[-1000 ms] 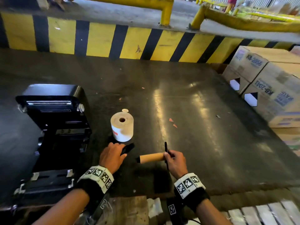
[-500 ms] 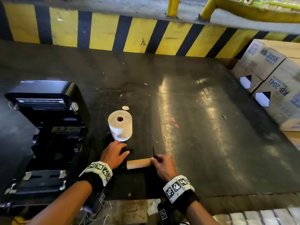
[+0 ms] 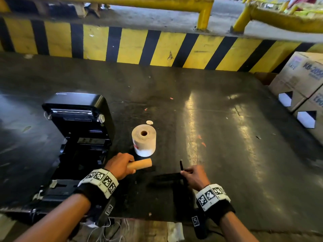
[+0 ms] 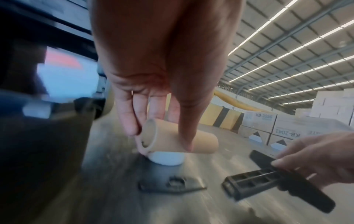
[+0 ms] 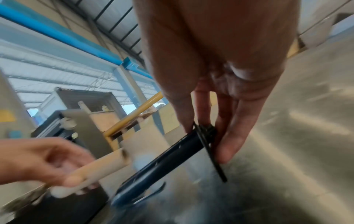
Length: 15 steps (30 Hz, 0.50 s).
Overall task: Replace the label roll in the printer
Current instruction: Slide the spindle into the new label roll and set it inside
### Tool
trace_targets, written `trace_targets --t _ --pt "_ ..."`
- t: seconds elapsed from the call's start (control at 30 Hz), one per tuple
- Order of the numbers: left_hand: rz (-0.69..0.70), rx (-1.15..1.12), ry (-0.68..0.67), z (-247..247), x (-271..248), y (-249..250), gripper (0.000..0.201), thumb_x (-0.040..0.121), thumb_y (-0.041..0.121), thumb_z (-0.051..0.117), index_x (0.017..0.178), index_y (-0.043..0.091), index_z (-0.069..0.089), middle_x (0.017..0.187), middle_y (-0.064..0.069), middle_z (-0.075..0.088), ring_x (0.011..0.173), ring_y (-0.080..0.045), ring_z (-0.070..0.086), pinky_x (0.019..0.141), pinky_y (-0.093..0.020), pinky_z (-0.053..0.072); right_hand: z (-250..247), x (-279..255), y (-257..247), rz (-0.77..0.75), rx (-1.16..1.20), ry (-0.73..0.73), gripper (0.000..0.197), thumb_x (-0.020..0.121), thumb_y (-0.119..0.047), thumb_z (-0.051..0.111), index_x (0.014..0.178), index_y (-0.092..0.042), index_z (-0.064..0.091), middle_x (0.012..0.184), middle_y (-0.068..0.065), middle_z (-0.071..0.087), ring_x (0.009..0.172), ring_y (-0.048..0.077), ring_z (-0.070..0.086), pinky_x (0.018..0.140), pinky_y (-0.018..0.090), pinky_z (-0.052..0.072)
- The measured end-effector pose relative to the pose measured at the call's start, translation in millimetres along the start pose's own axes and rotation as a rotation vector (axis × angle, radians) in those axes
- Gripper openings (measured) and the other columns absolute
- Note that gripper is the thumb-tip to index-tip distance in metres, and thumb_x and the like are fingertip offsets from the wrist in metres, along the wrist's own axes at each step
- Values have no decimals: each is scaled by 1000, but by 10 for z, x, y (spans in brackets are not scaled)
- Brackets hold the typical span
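- The right hand (image 3: 194, 175), nearest the front edge of the dark platform (image 3: 227, 137), pinches the black spindle (image 4: 254, 181) at its flat flange end, thumb on one side and fingers on the other. The spindle's shaft points left, toward the other hand, and is bare.
- The left hand (image 3: 120, 165), just left of it, grips the empty cardboard core (image 3: 140, 164) between thumb and fingers. The core lies roughly level, its open end pointing right, apart from the spindle tip.
- A flat black plastic piece (image 4: 172, 184) lies on the platform below and between the hands.
- Just beyond the core stands the new label roll (image 3: 143, 140), upright on its end, bore hole facing up. It is nearer the left hand than the right.
- I judge that the next move turns on this: the spindle's long axis lies level while the roll's bore is vertical, so one must be turned before threading.
- Left of the roll, the printer (image 3: 78, 137) sits with its lid raised and its bay empty.
- Cardboard boxes (image 3: 304, 88) stand at the far right edge.
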<state>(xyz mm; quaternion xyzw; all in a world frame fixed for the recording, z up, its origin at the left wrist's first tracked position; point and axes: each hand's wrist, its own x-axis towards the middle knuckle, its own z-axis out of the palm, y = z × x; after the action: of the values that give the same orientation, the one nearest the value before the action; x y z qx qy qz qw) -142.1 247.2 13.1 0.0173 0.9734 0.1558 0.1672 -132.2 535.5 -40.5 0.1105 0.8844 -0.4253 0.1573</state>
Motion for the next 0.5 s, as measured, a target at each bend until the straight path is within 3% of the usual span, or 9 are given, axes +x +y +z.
trace_targets --t 0.07,0.13,0.3,0.4,0.5 --pt "-6 -15 -37 137 47 41 33 72 32 74 104 24 66 107 -7 70 97 -26 65 83 -36 51 246 12 -89 6 -46 -117 20 85 -24 67 94 -7 73 83 5 71 81 21 67 81 38 57" --pt "7 22 -69 287 64 65 37 72 33 74 107 26 66 111 -7 69 102 -27 64 85 -35 50 464 1 -167 11 -70 -139 23 82 -26 69 97 -9 72 97 10 74 92 25 69 85 41 57" --pt "73 163 -120 478 83 -6 42 77 35 68 117 26 61 121 -9 57 117 -27 50 95 -36 42 659 -81 -238 31 -92 -76 26 81 -20 70 104 -6 69 106 15 72 99 27 67 89 39 54" --pt "80 93 -160 455 114 -86 52 79 39 67 126 23 54 127 -8 52 122 -26 46 100 -35 38 567 -148 -291 9 -126 -97 30 82 -24 70 107 -8 68 107 12 72 99 24 66 90 37 53" --pt "36 -102 -76 294 189 -48 55 81 35 65 131 16 49 131 -11 54 124 -27 48 100 -35 39 426 -131 -487 -85 -201 39 39 83 -30 68 117 -10 64 115 13 65 105 26 62 92 36 50"
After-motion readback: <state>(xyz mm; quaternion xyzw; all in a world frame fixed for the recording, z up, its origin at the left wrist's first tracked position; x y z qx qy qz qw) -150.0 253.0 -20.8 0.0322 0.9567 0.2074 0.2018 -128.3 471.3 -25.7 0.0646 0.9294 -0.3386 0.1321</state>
